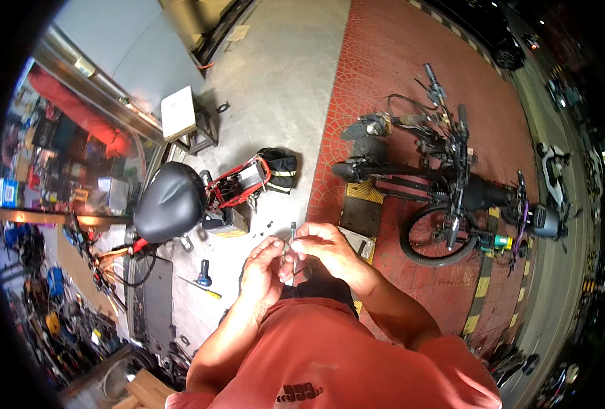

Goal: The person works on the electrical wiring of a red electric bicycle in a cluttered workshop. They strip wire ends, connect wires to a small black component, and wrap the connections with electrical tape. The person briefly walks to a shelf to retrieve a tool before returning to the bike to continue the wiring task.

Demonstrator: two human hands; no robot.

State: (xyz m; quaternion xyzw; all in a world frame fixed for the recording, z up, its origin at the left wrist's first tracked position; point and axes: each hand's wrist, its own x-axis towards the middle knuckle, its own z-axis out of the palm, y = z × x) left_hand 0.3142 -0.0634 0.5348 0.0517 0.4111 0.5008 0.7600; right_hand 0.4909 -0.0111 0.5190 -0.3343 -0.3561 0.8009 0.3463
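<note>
My left hand and my right hand meet in front of my red shirt, fingertips close together. A slender metal piece stands up between them, pinched by my right thumb and fingers; its exact kind is too small to tell. My left fingers are curled beside it, and what they hold is partly hidden. Just beyond, a few small dark parts lie on the pale floor. To my left lie a blue tool and a yellow-handled screwdriver.
A black saddle on a bike and a red frame stand front-left, near a stool. Black bikes stand on red paving at right, beside a road. A shop window and cluttered parts line the left.
</note>
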